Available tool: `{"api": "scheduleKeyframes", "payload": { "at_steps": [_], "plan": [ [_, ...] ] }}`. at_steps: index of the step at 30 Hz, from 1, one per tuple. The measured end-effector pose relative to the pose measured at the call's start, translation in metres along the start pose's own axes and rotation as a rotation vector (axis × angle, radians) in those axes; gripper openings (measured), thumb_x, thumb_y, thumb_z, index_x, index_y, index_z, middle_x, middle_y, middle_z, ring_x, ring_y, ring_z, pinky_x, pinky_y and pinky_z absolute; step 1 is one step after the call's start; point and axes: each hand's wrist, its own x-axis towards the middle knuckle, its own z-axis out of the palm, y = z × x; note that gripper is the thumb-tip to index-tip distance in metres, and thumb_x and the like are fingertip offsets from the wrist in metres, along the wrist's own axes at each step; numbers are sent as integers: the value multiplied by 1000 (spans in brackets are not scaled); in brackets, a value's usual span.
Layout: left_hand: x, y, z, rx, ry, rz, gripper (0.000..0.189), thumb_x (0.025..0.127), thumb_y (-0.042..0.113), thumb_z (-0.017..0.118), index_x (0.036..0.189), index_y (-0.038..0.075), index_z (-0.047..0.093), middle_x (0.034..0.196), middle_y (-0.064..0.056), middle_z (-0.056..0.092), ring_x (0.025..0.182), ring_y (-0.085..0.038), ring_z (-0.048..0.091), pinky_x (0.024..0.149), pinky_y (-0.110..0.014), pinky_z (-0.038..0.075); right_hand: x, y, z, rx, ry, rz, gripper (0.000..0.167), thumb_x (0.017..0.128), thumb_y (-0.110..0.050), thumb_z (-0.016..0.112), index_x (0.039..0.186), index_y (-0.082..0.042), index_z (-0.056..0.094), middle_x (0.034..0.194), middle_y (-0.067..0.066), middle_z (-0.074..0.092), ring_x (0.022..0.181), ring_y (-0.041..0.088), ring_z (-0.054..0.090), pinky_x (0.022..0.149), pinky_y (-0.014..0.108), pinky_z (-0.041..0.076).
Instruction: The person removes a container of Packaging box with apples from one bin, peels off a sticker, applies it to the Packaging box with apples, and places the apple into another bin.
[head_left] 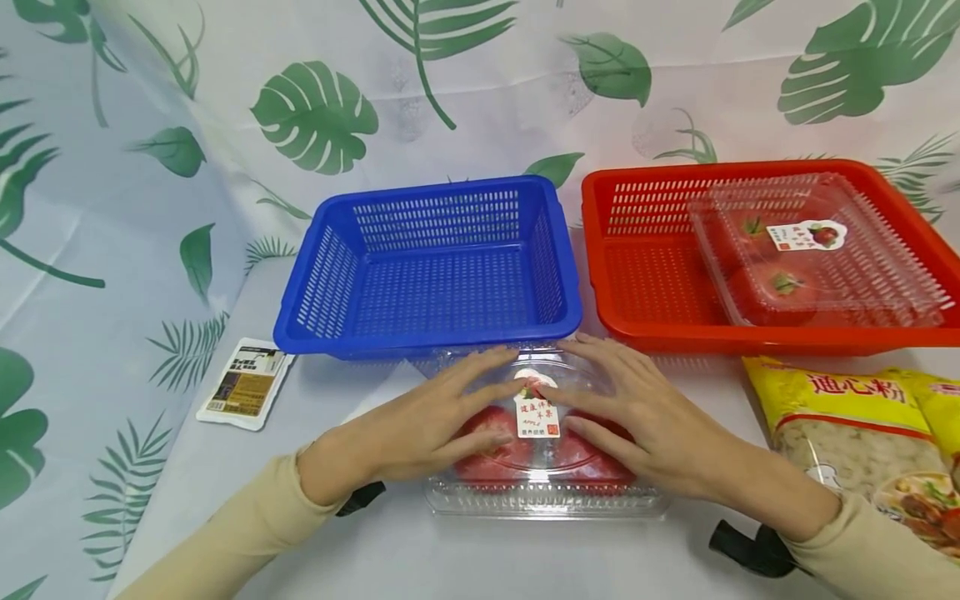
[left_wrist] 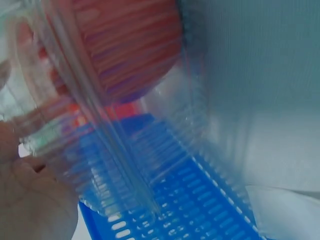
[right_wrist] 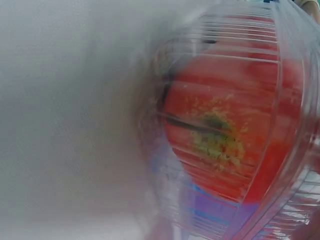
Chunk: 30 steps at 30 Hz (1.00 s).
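A clear plastic box point(head_left: 546, 502) with red apples point(head_left: 491, 450) inside stands on the table in front of the blue basket. A white label point(head_left: 538, 408) marked APPLE is stuck to its lid. My left hand point(head_left: 435, 417) lies over the lid's left half, fingers stretched toward the label. From the other side my right hand point(head_left: 645, 408) spreads its fingers over the right half. Through the ribbed wall, the right wrist view shows an apple point(right_wrist: 220, 135) with its stem. The left wrist view is blurred but shows an apple point(left_wrist: 130, 50) behind clear plastic.
Behind the box sits a blue basket point(head_left: 427, 346). To its right, a red basket point(head_left: 645, 287) holds another clear box point(head_left: 862, 275) with tomatoes. Yellow pasta bags point(head_left: 855, 425) lie at the right. A small white pouch point(head_left: 246, 385) lies at the left.
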Motion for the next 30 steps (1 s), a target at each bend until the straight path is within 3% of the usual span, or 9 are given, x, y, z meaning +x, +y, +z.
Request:
{"api": "scheduleKeyframes", "payload": {
  "at_steps": [8,14,21,26,30],
  "plan": [
    [-2,-2,-11,-71,-75,29,50,107,37,59,154,21,55,173,-16,18,160,-32,13,127,-52,19,-1,3,-6,-13,-4,-78,40,96,-30,77,135,-36,72,163,10,41,153,41,28,109,77,33],
    [-5,-1,-16,-94,-120,61,40,106,38,61,145,27,65,174,-16,12,161,-31,3,129,-51,10,0,4,-12,17,-87,-69,35,95,-36,77,129,-41,74,167,9,36,155,40,21,108,79,32],
    [-6,3,-17,-96,-186,48,41,107,44,58,147,36,62,175,-14,6,161,-27,-9,129,-51,-1,-1,4,-13,88,-137,-87,36,97,-43,73,132,-49,70,168,2,33,157,41,12,109,83,25],
    [-9,4,-15,-70,-153,58,41,106,43,58,146,36,63,175,-12,11,161,-28,-6,129,-53,2,-2,2,-12,104,-124,-82,39,96,-41,75,134,-47,69,167,0,34,157,40,14,109,83,23],
    [-14,6,-12,-22,-83,96,43,106,42,59,149,33,61,173,-13,18,161,-32,5,129,-52,8,-7,-3,-15,88,-73,7,48,96,-38,75,143,-40,65,166,2,37,155,39,23,107,79,34]
  ]
}}
